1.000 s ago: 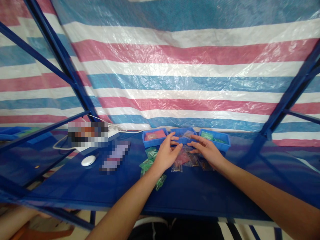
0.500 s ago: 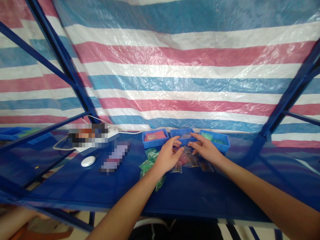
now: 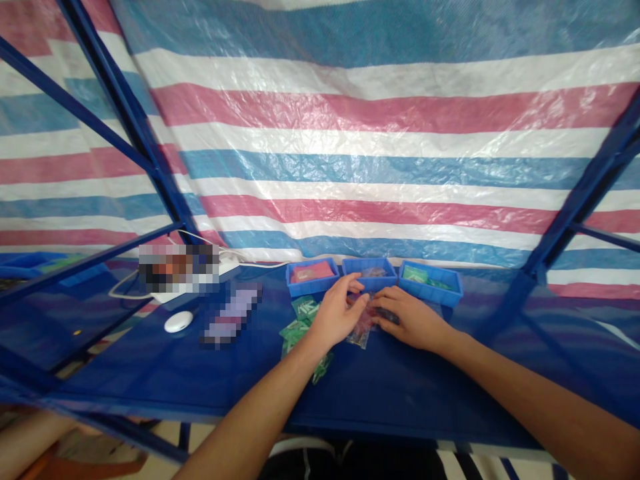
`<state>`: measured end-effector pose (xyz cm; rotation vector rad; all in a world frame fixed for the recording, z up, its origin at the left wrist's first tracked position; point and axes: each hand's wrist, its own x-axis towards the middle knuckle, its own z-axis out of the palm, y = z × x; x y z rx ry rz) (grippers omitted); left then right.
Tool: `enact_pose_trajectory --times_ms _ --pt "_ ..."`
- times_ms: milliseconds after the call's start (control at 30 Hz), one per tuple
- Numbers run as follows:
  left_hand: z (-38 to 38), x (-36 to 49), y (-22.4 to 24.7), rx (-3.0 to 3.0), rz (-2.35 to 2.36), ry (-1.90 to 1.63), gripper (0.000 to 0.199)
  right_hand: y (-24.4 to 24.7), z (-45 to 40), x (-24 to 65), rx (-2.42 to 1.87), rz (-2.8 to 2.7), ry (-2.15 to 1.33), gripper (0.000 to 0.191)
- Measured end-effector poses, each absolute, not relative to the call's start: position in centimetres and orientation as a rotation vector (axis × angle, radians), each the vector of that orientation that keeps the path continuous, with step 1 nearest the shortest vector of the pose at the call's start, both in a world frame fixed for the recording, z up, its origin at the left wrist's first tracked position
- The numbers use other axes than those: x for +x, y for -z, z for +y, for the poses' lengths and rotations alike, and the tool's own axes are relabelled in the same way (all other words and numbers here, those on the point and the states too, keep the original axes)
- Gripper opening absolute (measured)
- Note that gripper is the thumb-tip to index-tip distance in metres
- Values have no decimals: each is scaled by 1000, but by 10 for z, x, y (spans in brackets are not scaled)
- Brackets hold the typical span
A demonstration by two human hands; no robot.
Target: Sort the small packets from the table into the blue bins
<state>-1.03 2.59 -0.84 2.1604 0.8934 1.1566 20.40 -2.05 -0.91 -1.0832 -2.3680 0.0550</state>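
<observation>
My left hand (image 3: 340, 312) is at the left of a small pile of clear plastic packets (image 3: 361, 331). Its fingers curve with a gap between thumb and forefinger. Opposite it, my right hand (image 3: 413, 317) rests low at the pile's right side, thumb and fingers apart, fingertips against the packets. Some packets look reddish, others hold small dark or gold pieces; the hands hide part of them. Several green packets (image 3: 300, 329) lie spread beside my left wrist, partly under the forearm.
Three blue bins stand along the back: one with pink packets (image 3: 314, 271), a middle bin (image 3: 369, 284) with clear packets, and one with green packets (image 3: 417, 275). Leftward on the blue table (image 3: 425, 400) are a white round case (image 3: 179, 322), a blurred-out flat object and a power strip (image 3: 200, 285).
My right hand has come down and nearer me, and packets lying loose at the right are now gathered toward my left hand or covered. My left hand has barely moved.
</observation>
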Motion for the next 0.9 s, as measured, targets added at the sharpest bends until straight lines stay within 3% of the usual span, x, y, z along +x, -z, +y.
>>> enact_pose_trajectory --times_ms 400,633,900 --pt "26 -11 9 2200 884 -1133 44 8 -20 209 -1187 -2338 -22 27" --pt "19 -11 -4 2306 778 -1132 34 -2 -25 203 -1073 -2036 -98 30" --pt "16 -8 -8 2270 797 -1050 19 6 -25 199 -1065 -1704 -552 25"
